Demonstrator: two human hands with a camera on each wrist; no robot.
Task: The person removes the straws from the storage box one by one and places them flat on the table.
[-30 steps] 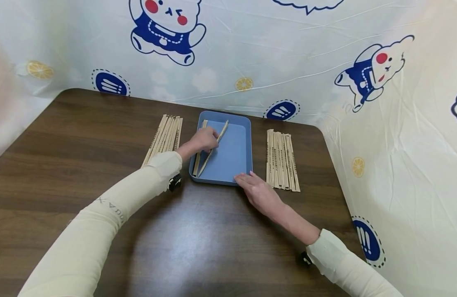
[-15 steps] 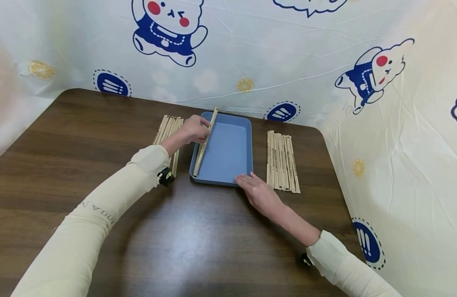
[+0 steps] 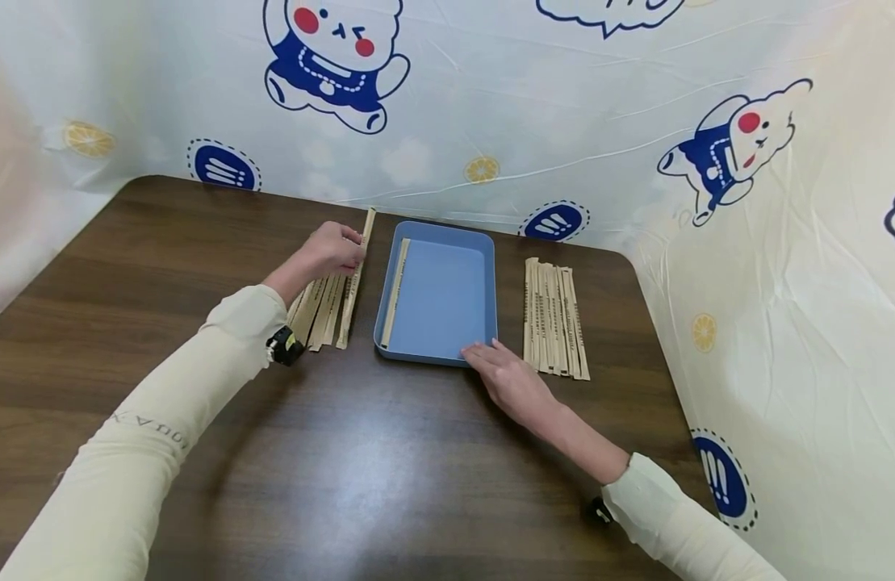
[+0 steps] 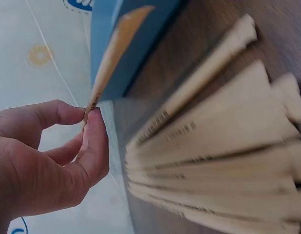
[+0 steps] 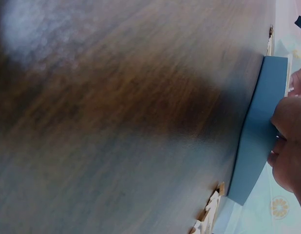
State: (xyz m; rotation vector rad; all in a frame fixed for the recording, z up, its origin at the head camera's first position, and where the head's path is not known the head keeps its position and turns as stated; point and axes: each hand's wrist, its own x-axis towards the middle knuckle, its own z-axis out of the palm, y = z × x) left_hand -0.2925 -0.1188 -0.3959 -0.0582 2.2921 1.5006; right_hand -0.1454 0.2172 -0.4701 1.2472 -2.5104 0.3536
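My left hand (image 3: 331, 248) pinches a slim paper-wrapped stick (image 4: 109, 61) between thumb and fingers, with printing on its wrapper. It is above the right edge of the left row of similar wrapped sticks (image 4: 204, 141), just left of the blue tray (image 3: 447, 294). Inside that tray, one wrapped stick (image 3: 395, 294) lies along the left wall. At the tray's near right corner, my right hand (image 3: 512, 383) holds the rim. The right wrist view shows fingers (image 5: 289, 117) against the outer wall and a fingertip beyond the rim.
A second row of several wrapped sticks (image 3: 552, 319) lies side by side to the right of the tray. The dark wooden table (image 3: 389, 468) meets a printed cloth (image 3: 432, 105) hanging behind it and along its right side.
My left hand has lifted the wrapped stick out of the tray and carried it left, over the left row. The right hand has stayed at the tray's corner.
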